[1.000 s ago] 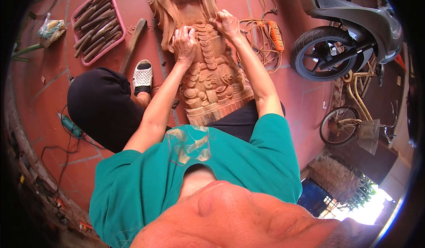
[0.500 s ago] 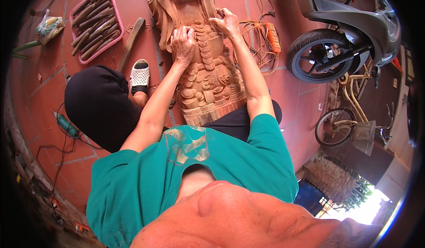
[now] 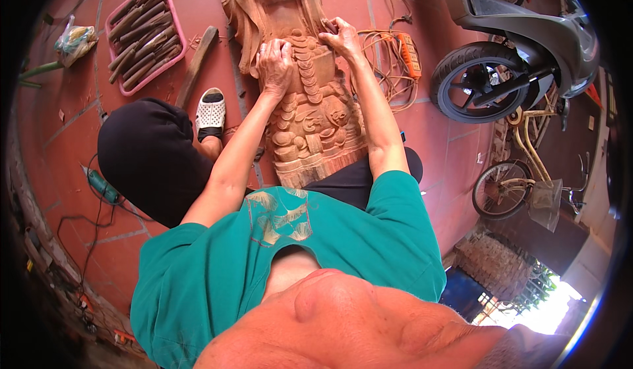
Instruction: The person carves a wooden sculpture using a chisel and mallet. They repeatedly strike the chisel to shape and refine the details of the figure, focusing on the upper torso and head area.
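Note:
A reddish-brown wood carving (image 3: pixel 310 115) with draped folds, a row of overlapping scales and rounded relief lies lengthwise before my legs. My left hand (image 3: pixel 274 69) rests on its left part, fingers bent and pressed together. What lies under those fingers, if anything, is hidden. At the carving's right edge, my right hand (image 3: pixel 343 39) is closed round a carving chisel (image 3: pixel 328 26). Only a short piece of its dark brown handle shows above the fingers; the blade is out of sight.
On the red tiled floor, a pink tray (image 3: pixel 179 54) holds several wooden-handled tools. A curved wooden stick (image 3: pixel 198 66) lies near my white shoe (image 3: pixel 211 113). An orange power strip (image 3: pixel 409 56) with tangled cord, a motorbike (image 3: pixel 527 33) and a bicycle (image 3: pixel 504 188) stand right. A green power tool (image 3: pixel 101 186) lies left.
My right hand has turned and shifted slightly to the right and down, and the handle in it now shows more. My left hand stays on the carving.

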`<state>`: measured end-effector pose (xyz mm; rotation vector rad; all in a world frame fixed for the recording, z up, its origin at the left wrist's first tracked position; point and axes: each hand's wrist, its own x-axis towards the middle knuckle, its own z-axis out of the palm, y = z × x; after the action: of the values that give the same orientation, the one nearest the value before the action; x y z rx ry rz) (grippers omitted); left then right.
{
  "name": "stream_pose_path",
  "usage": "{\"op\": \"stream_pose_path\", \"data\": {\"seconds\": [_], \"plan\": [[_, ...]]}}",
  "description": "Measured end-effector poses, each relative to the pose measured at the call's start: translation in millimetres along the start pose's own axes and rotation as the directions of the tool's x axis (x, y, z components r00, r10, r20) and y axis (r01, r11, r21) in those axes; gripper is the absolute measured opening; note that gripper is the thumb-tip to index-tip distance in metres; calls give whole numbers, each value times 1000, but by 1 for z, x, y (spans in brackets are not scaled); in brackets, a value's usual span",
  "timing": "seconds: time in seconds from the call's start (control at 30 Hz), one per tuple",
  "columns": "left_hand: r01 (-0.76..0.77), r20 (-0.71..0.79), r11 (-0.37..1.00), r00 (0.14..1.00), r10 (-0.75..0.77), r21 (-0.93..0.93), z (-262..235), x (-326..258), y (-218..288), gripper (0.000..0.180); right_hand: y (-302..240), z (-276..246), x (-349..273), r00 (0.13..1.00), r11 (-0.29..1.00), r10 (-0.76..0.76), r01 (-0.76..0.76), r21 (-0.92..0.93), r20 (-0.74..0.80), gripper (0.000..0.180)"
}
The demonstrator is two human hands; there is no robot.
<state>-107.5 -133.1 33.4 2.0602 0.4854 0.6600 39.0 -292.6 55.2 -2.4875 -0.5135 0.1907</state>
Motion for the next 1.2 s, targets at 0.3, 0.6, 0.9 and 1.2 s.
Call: {"op": "stream_pose_path", "data": {"seconds": [0.3, 0.6, 0.9, 1.2], "plan": [[2, 0, 1000, 1000, -2, 24, 1, 1, -2, 21, 1, -16, -9, 993, 997, 29, -37, 63, 115, 34], [-17, -8, 1000, 1000, 17, -5, 2, 0, -1, 20, 13, -13, -9, 974, 930, 143, -193, 314, 175, 27], [-36, -4, 998, 999, 36, 43, 1, 0, 1, 20, 16, -12, -4, 982, 961, 42, -90, 261, 184, 31], [-54, -2, 998, 999, 54, 22, -1, 0, 1, 18, 4, -10, -2, 961, 953, 205, -239, 186, 185, 35]]}}
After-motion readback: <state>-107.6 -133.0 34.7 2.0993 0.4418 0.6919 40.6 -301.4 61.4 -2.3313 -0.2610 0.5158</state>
